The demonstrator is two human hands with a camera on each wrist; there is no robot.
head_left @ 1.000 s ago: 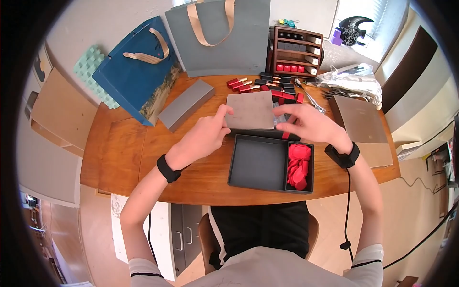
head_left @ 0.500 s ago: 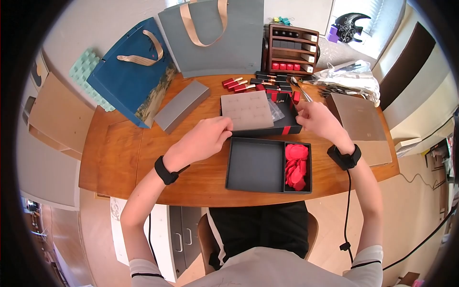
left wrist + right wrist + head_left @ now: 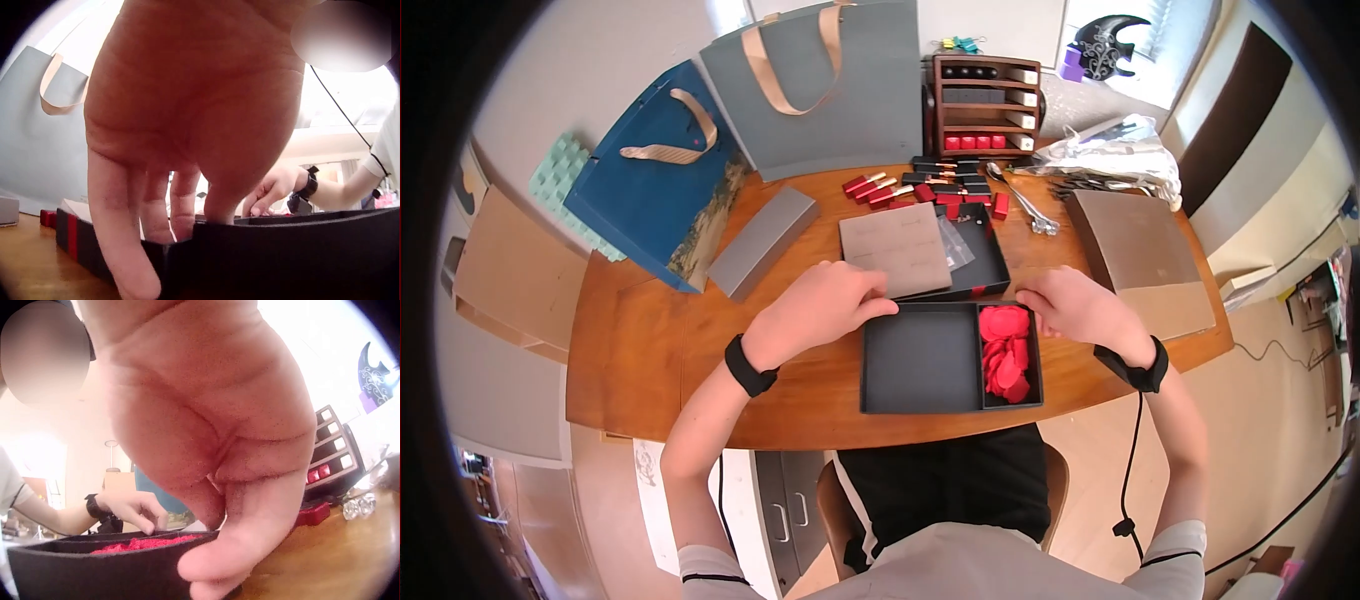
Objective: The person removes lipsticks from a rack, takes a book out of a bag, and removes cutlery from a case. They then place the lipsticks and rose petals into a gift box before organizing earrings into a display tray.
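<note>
On the desk's near side lies a shallow black box (image 3: 922,358) with a divider, its right compartment filled with red petals (image 3: 1005,355). My left hand (image 3: 825,303) pinches its back left corner, thumb inside and fingers outside in the left wrist view. At the back right corner my right hand (image 3: 1080,305) grips the rim, fingers along the outer wall in the right wrist view. Just behind, a grey-brown slotted insert (image 3: 895,250) rests askew over the left part of a second black box (image 3: 992,255). A clear plastic bag (image 3: 957,245) shows inside that box.
Several red and black lipsticks (image 3: 880,188) lie behind the boxes. A long grey box (image 3: 763,243), a blue bag (image 3: 650,185) and a grey paper bag (image 3: 820,95) stand left. A wooden rack (image 3: 987,105) is at the back, a brown box (image 3: 1140,260) at right.
Both hands have left the slotted insert and the rear box and come toward me to the petal box's back corners. The insert has been lowered onto the rear box and let go.
</note>
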